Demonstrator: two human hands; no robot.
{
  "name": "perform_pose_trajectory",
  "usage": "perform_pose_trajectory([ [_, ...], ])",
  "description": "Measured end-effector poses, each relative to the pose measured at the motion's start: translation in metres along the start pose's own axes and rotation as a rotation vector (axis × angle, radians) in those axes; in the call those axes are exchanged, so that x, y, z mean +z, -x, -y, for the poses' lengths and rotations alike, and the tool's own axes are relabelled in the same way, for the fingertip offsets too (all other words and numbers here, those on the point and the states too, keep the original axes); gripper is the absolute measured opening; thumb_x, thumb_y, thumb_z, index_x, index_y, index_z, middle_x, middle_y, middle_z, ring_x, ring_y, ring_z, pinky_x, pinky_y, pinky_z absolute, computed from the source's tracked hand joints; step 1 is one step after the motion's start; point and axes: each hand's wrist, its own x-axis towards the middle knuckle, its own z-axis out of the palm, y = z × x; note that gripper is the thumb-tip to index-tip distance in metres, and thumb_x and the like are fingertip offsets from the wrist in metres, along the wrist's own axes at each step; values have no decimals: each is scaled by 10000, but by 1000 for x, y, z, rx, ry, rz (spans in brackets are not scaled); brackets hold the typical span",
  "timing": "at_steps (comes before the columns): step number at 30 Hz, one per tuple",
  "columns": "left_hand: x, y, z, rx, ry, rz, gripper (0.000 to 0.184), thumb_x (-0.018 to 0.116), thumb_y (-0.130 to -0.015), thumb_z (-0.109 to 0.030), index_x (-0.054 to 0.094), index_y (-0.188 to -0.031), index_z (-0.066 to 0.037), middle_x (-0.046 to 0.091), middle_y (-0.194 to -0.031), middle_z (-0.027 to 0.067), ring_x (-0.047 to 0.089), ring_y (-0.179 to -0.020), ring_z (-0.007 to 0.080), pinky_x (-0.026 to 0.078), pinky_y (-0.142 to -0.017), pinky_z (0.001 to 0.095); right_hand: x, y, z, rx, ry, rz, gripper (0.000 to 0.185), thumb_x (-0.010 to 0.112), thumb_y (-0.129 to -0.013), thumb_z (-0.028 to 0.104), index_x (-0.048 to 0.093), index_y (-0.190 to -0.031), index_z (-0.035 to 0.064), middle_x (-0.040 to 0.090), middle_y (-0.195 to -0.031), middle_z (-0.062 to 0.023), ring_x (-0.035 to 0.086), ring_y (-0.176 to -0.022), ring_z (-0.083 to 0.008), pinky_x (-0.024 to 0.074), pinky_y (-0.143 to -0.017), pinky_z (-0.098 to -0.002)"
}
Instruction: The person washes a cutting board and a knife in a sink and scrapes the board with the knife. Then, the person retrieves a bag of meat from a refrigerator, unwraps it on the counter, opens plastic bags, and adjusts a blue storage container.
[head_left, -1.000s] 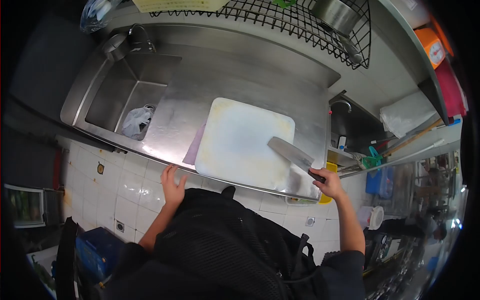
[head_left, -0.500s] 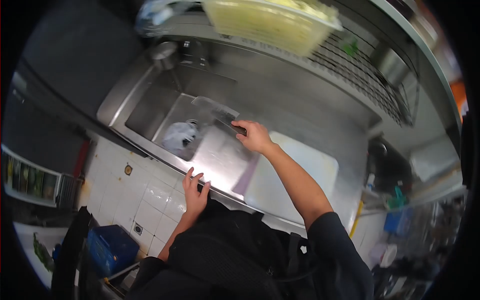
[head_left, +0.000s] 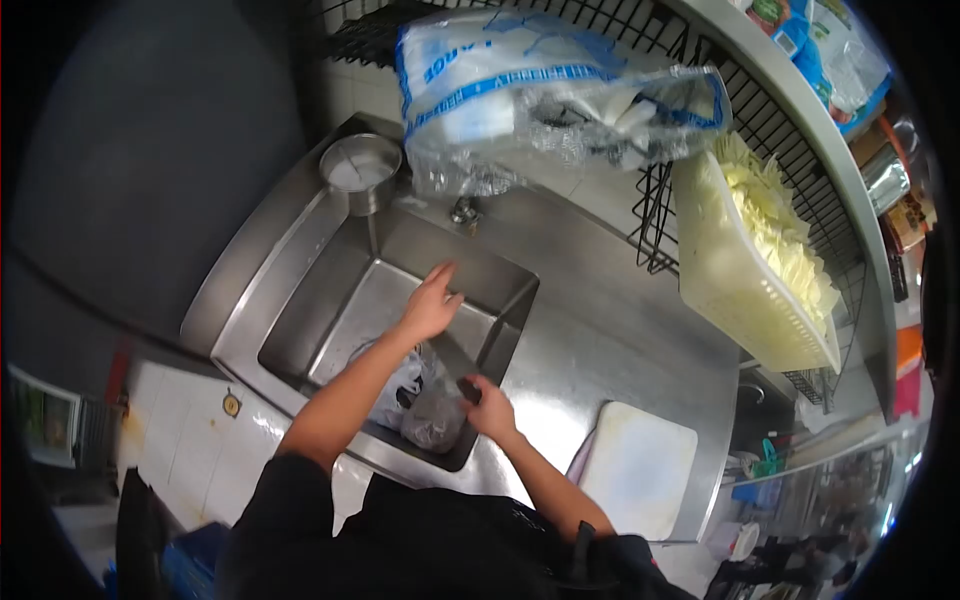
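My right hand (head_left: 490, 410) is wrapped round the dark handle of a cleaver (head_left: 453, 358), whose broad blade points up and left over the metal sink (head_left: 525, 310). Stretched across the basin, my left hand (head_left: 430, 306) has its fingers extended and holds nothing. It is below the tap (head_left: 464, 212) and does not touch it. A white plastic bag with black print (head_left: 393, 398) lies at the near side of the sink. Beside it is a crumpled clear bag (head_left: 432, 424), partly covered by my right hand and the blade.
A metal pot (head_left: 360, 172) stands at the sink's back left corner. A white cutting board (head_left: 640, 470) rests on the steel counter (head_left: 590, 345). Above hang a wire rack (head_left: 655, 225), a large plastic package (head_left: 540, 95) and a white basket (head_left: 745, 290) of pale leaves.
The view has swung left toward the sink. My right hand has carried the cleaver from the counter to over the basin. My left hand has moved from the counter edge to above the sink.
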Motion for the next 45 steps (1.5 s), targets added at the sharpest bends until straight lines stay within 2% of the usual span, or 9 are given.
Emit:
perform_pose_trajectory([
  [6,16,-167,22,-15,-367,343,374,579,-884,-171,611,-1242,-66,591,-1307,197,597,-1146,375,475,-989,428,10,11,0,59,-129,26,535,783,-798,226,612,-1294,118,709,-1051,-172,690,-899,-285,531,-814,-378],
  [8,9,-149,39,228,-275,257,259,573,-884,-197,674,-1092,-82,644,-1216,183,604,-1127,368,477,-980,445,6,15,-2,126,-149,81,530,786,-791,249,631,-1276,103,706,-1054,-184,682,-865,-285,529,-801,-376],
  [12,26,-89,104,-15,-402,427,219,608,-869,-200,691,-1020,-64,657,-1183,168,620,-1085,351,497,-929,472,5,-6,11,234,-316,22,502,776,-829,132,598,-1287,31,712,-992,-149,664,-872,-185,518,-780,-318],
  [15,57,-57,165,28,-180,19,221,638,-869,-225,679,-996,-49,692,-1056,161,658,-978,317,511,-848,474,9,-37,29,136,-210,-95,502,771,-827,129,592,-1285,30,712,-1059,-160,683,-916,-225,525,-807,-338],
  [18,84,-21,161,-687,453,-638,263,687,-881,-234,675,-994,3,700,-851,153,658,-837,245,497,-750,394,11,-66,53,-9,-46,-231,486,757,-818,128,591,-1269,53,693,-1132,-181,680,-1012,-324,525,-855,-381],
  [20,54,-1,100,-1099,722,-92,301,724,-862,-207,662,-1035,31,706,-877,129,647,-849,218,495,-740,382,5,-71,71,25,-29,-236,479,749,-814,123,591,-1263,68,684,-1144,-189,668,-1042,-356,523,-869,-394],
  [33,48,-81,130,-800,544,-5,308,654,-918,-267,708,-978,30,671,-852,105,597,-757,204,468,-686,367,-7,-16,90,-48,96,-304,537,710,-841,115,515,-1341,117,646,-1132,-161,663,-956,-384,544,-768,-432],
  [42,39,-43,129,-1236,1126,-296,339,652,-937,-326,660,-1076,-17,697,-943,97,671,-844,206,520,-683,384,8,-3,92,27,91,-185,550,689,-854,137,488,-1365,142,621,-1196,-155,650,-1002,-395,542,-807,-467],
  [45,68,-25,152,-761,751,-56,380,649,-929,-370,663,-1067,-15,709,-954,124,689,-832,274,530,-695,426,12,-5,84,-5,97,-231,521,687,-858,140,517,-1350,108,630,-1214,-165,643,-1045,-393,537,-849,-455],
])
